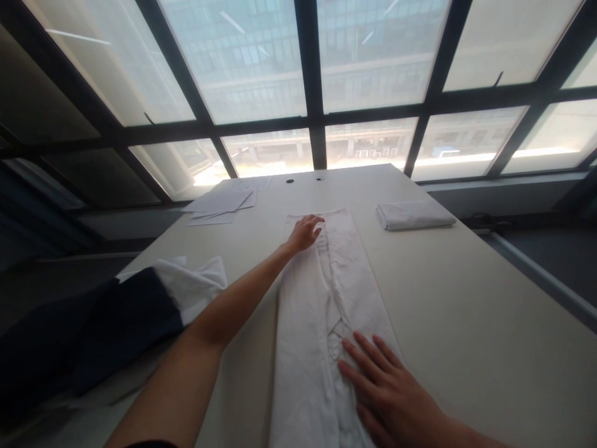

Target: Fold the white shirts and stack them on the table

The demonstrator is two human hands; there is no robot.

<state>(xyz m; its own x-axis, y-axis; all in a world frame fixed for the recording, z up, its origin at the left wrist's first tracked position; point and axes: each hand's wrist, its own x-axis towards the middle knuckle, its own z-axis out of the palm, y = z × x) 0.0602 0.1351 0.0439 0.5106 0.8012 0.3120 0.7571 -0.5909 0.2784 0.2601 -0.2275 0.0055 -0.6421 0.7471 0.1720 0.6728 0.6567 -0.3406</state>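
Observation:
A long white cloth garment (298, 348) lies in front of me, its two sides folded inward to a lengthwise gap down the middle. Near its far end, my left hand (305, 232) rests on the fabric at the folded edge, fingers slightly bent and thumb apart, with no cloth visibly gripped. My right hand (385, 386) lies flat on the near right part, fingers spread over the wrinkled middle seam. The layers under both palms are hidden.
The white table (466, 311) carries a folded white cloth (417, 214) at right and paper sheets (221, 202) at far left. Dark blue and white clothes (135, 311) are heaped at left, beside my forearm. Large windows (368, 56) stand beyond the far edge.

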